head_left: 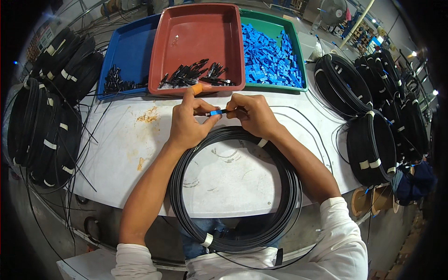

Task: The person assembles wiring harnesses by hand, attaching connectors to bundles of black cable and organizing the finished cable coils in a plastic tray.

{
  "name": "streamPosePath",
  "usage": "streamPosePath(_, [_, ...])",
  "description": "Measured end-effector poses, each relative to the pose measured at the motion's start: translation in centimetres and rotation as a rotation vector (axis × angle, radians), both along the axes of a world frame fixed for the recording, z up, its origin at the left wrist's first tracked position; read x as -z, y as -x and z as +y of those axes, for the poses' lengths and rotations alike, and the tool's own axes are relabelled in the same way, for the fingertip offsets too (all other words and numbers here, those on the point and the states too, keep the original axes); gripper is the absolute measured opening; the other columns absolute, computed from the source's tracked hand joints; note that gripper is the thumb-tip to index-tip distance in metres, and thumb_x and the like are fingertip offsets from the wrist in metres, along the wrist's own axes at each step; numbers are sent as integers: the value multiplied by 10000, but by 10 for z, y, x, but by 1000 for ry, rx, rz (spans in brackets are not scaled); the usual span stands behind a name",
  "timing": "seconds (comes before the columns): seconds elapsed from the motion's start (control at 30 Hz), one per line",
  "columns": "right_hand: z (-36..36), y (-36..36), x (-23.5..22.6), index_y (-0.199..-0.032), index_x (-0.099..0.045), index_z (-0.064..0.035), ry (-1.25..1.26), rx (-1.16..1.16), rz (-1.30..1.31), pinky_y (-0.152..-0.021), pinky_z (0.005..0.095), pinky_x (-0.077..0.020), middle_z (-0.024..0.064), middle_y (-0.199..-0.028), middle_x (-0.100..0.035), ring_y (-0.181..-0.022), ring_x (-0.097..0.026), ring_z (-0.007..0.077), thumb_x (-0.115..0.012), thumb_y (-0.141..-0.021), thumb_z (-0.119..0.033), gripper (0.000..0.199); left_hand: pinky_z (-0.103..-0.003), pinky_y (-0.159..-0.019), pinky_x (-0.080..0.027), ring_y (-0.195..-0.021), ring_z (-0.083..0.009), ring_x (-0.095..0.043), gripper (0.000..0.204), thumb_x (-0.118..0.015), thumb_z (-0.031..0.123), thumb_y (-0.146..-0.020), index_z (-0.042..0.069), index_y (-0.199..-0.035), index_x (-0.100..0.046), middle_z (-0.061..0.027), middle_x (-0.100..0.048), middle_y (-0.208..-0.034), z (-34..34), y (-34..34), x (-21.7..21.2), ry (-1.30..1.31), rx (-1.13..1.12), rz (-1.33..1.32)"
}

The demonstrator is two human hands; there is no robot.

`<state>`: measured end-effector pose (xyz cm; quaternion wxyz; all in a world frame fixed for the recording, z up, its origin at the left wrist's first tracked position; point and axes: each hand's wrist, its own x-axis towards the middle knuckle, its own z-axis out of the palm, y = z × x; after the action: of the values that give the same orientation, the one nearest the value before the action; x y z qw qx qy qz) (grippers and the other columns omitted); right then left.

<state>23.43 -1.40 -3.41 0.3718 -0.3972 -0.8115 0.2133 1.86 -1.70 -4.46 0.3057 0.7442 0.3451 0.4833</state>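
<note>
We make out the cable coil [177,186] as smooth black plastic with a soft sheen, its wraps [207,240] pale and matt like paper or tape, and the small blue connector [216,112] as smooth plastic. We see hard, lightly glossy plastic in the red tray [198,39], blue tray [135,44] and green tray [303,70]. The pale tabletop [112,154] looks smooth beneath rough brown smears [148,115], and the white sleeves [340,219] are matt, creased cloth.

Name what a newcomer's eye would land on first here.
Probably the heap of blue pieces in the green tray, at the back right of the table. Then the black cable coil reaching past the table's near edge. By its far rim, the left hand and right hand pinch a small blue-and-black piece.
</note>
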Motion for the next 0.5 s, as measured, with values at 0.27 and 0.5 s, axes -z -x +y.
streamPosePath(0.27, [16, -26, 0, -1240, -656, -7, 160, -111, -85, -924, 403, -548, 182, -1156, -724, -1070, -709, 292, -793, -817, -64, 448, -306, -887, -537, -1016, -184, -707, 383, -767, 135, -897, 18, -1227, -612, -99, -726, -1131, -3, 44, -33, 14, -195, -116])
streamPosePath(0.5, [3, -71, -28, -1225, -651, -45, -29, -68, -440, -955, 436, -515, 154, -1210, -704, -1132, -663, 341, -777, -867, -138, 390, -298, -807, -510, -863, -145, -668, 182, -665, 124, -970, -2, -1101, -679, -63, -724, -938, -161, 162, -24, -193, -757, 211])
